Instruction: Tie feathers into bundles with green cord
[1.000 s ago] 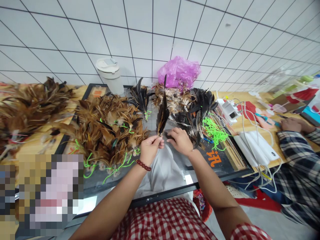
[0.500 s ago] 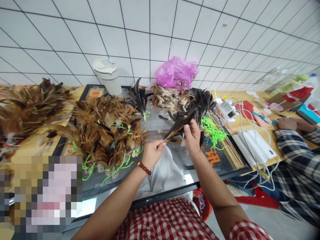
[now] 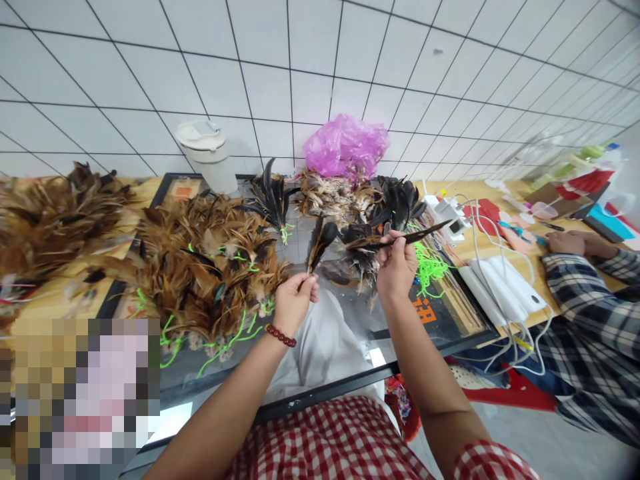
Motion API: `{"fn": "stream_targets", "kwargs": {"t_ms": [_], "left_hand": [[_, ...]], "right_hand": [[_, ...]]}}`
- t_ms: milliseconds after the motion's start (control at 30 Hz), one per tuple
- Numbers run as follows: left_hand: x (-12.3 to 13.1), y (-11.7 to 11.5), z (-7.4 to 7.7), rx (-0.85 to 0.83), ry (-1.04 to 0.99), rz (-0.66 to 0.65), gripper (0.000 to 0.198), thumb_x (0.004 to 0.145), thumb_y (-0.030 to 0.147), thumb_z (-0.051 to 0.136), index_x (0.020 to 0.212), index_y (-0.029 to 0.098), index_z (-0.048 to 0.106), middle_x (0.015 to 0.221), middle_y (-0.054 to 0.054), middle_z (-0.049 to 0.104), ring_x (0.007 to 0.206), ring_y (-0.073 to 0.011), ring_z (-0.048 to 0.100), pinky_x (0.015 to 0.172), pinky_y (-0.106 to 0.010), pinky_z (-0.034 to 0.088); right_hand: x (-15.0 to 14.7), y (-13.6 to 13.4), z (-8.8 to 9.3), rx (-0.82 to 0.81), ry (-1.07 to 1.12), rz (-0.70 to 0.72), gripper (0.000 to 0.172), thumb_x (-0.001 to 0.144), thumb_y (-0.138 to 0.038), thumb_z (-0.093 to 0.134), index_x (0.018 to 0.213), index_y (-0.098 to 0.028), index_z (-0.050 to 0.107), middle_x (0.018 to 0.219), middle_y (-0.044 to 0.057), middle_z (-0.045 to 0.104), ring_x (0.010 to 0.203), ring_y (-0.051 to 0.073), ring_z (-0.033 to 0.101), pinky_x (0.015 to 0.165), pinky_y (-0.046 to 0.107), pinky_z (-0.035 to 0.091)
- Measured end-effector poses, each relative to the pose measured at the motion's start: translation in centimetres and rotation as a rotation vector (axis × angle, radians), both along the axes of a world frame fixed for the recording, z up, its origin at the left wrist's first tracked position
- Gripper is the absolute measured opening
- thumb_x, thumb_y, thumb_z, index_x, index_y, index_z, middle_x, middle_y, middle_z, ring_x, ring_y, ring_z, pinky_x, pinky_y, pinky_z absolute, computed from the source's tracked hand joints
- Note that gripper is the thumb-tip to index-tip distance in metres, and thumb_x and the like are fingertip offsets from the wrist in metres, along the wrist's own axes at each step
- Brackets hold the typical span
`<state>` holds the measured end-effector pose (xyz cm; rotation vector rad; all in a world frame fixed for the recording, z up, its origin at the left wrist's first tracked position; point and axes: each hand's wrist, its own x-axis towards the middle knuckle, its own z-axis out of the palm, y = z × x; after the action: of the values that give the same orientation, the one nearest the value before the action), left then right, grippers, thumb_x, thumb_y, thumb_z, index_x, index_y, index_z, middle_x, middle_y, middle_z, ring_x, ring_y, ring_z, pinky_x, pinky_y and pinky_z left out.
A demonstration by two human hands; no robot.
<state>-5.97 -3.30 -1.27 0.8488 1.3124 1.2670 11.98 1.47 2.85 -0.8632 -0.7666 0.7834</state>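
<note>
My left hand [image 3: 294,301] pinches the quill ends of a few dark feathers [image 3: 321,243], their tips fanned upward. A long dark feather [image 3: 425,232] lies across the fingers of my right hand [image 3: 396,267], closed on it and pointing right. Just behind and left of that hand, loose black and grey feathers [image 3: 363,260] lie in a heap. On my left is a large pile of brown feather bunches [image 3: 210,260] tied with green string. Two black feather bunches, one tied [image 3: 274,200] and one farther right [image 3: 397,200], stand toward the wall.
A white lidded cup [image 3: 207,157] and a pink plastic bag [image 3: 346,148] stand by the tiled wall. Green strings [image 3: 430,267], a power strip [image 3: 447,217] and white cables lie to the right. Another person's hands [image 3: 575,244] rest on the table at far right.
My hands have moved apart. The feathers in my left hand now stand upright, and the long feather in my right hand has swung to point right.
</note>
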Motion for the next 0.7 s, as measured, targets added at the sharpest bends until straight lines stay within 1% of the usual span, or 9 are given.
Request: {"fn": "stream_targets", "kwargs": {"t_ms": [100,167,233,300,367,433,500,567,700], "left_hand": [[-0.1,0.2,0.0,0.029,-0.074,0.064,0.025,0.068,0.036,0.071,0.077,0.013,0.068,0.066,-0.001,0.062,0.052,-0.0086,0.057,0.049,-0.021,0.05],[-0.1,0.1,-0.1,0.065,-0.089,0.051,0.027,0.068,0.037,0.072,0.076,0.012,0.068,0.077,-0.004,0.065,0.057,-0.0089,0.059,0.052,-0.022,0.053],[-0.1,0.0,-0.1,0.114,-0.07,-0.011,0.027,0.068,0.038,0.073,0.073,0.012,0.068,0.089,-0.006,0.066,0.059,-0.0091,0.061,0.053,-0.023,0.055],[-0.1,-0.3,0.1,0.168,-0.025,-0.082,0.027,0.07,0.039,0.072,0.069,0.012,0.068,0.092,-0.008,0.066,0.057,-0.009,0.061,0.055,-0.025,0.056],[-0.1,-0.5,0.4,0.203,0.028,-0.17,0.026,0.073,0.039,0.069,0.069,0.013,0.069,0.087,-0.007,0.067,0.055,-0.0088,0.061,0.057,-0.025,0.056],[-0.1,-0.8,0.7,0.184,0.057,-0.308,0.025,0.075,0.037,0.068,0.069,0.013,0.069,0.076,-0.006,0.067,0.053,-0.0093,0.061,0.056,-0.025,0.055],[0.0,-1.0,1.0,0.127,0.057,-0.453,0.024,0.075,0.037,0.068,0.069,0.013,0.069,0.065,-0.004,0.065,0.051,-0.0098,0.06,0.054,-0.023,0.053],[0.1,-1.1,1.0,0.082,0.04,-0.533,0.025,0.075,0.036,0.068,0.07,0.012,0.068,0.058,-0.003,0.063,0.049,-0.0095,0.058,0.052,-0.022,0.05],[0.0,-0.8,0.7,0.048,-0.05,-0.486,0.025,0.076,0.037,0.068,0.075,0.012,0.068,0.057,-0.002,0.063,0.046,-0.0082,0.054,0.047,-0.02,0.045]], "right_hand": [[0.2,0.2,-0.1,-0.07,0.054,0.08,0.027,0.083,-0.047,0.06,0.091,-0.022,0.06,0.067,-0.005,0.058,0.043,0.004,0.035,0.04,0.018,0.025],[0.1,0.1,0.0,-0.102,0.079,0.132,0.028,0.082,-0.048,0.061,0.091,-0.021,0.059,0.064,-0.005,0.058,0.041,0.003,0.034,0.039,0.017,0.024],[-0.2,-0.1,0.1,-0.115,0.097,0.184,0.03,0.08,-0.049,0.063,0.091,-0.021,0.059,0.063,-0.005,0.06,0.04,0.003,0.035,0.038,0.017,0.024],[-0.5,-0.3,0.2,-0.137,0.12,0.258,0.032,0.079,-0.05,0.064,0.089,-0.021,0.058,0.063,-0.005,0.06,0.04,0.003,0.036,0.037,0.017,0.024],[-0.8,-0.5,0.1,-0.175,0.143,0.357,0.032,0.077,-0.051,0.066,0.087,-0.021,0.057,0.061,-0.006,0.059,0.038,0.003,0.036,0.035,0.017,0.024],[-1.2,-0.6,-0.1,-0.199,0.163,0.419,0.032,0.075,-0.05,0.068,0.084,-0.021,0.057,0.06,-0.006,0.058,0.039,0.004,0.038,0.035,0.017,0.026],[-1.4,-0.5,-0.3,-0.189,0.185,0.403,0.03,0.075,-0.048,0.069,0.08,-0.021,0.056,0.061,-0.005,0.058,0.045,0.006,0.046,0.039,0.018,0.034],[-1.3,-0.1,-0.4,-0.172,0.243,0.33,0.029,0.075,-0.047,0.069,0.079,-0.021,0.056,0.062,-0.005,0.058,0.051,0.007,0.05,0.044,0.018,0.039],[-0.3,0.5,-0.5,-0.179,0.399,0.271,0.025,0.075,-0.04,0.07,0.082,-0.022,0.056,0.066,-0.006,0.059,0.046,0.003,0.043,0.042,0.015,0.036]]}}
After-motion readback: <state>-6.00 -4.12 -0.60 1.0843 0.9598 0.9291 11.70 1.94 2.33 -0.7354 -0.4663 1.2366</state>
